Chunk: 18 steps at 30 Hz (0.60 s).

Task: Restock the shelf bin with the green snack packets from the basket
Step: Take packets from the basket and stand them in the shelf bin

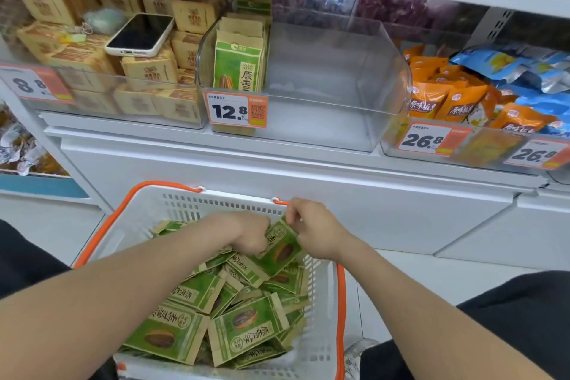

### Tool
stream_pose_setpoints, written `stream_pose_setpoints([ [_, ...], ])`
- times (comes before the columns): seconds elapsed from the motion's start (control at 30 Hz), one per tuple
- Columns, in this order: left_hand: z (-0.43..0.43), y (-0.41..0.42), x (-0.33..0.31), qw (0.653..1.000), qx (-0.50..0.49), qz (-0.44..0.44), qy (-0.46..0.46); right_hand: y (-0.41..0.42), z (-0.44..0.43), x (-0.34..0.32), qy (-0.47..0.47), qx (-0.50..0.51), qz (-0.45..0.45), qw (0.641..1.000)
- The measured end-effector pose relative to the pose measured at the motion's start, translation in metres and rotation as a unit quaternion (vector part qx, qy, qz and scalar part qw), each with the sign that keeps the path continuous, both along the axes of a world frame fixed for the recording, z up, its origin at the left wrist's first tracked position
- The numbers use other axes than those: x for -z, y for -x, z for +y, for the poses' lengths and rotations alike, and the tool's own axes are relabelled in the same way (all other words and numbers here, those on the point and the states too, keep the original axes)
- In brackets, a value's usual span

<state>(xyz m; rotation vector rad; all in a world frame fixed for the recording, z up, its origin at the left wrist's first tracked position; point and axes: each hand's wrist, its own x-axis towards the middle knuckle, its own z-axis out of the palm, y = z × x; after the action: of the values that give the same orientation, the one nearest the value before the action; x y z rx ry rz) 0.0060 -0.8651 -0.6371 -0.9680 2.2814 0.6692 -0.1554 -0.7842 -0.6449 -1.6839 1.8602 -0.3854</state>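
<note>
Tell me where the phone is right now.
In the head view the phone lies upper left, on the tan packets, just left of the clear bin holding green packets.

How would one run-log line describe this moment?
phase: pick from basket | left hand: grips green packet | right hand: pinches same packet's top | shelf bin: one upright row of packets
</note>
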Motion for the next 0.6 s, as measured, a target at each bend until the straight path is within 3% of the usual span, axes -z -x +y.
stream_pose_setpoints([
  [0.17, -0.019, -0.015, -0.016, 0.976, -0.159, 0.147, -0.037, -0.003, -0.006, -0.012, 0.112, 0.153, -0.118, 0.975],
  [0.27, -0.022, -0.023, -0.018, 0.932, -0.266, 0.242, -0.034, -0.005, -0.007, -0.018, 0.171, 0.207, -0.125, 0.955],
  [0.33, -0.019, -0.024, -0.024, 0.863, -0.372, 0.336, -0.057, -0.006, -0.007, -0.024, 0.205, 0.250, -0.127, 0.938],
  [0.47, -0.004, -0.018, -0.046, 0.668, -0.521, 0.515, -0.132, -0.010, -0.004, -0.041, 0.270, 0.335, -0.133, 0.893],
  [0.53, 0.004, -0.016, -0.053, 0.618, -0.536, 0.546, -0.177, -0.016, -0.002, -0.050, 0.291, 0.363, -0.135, 0.875],
  [0.6, 0.013, -0.013, -0.057, 0.610, -0.521, 0.558, -0.213, -0.022, -0.001, -0.053, 0.310, 0.381, -0.146, 0.859],
])
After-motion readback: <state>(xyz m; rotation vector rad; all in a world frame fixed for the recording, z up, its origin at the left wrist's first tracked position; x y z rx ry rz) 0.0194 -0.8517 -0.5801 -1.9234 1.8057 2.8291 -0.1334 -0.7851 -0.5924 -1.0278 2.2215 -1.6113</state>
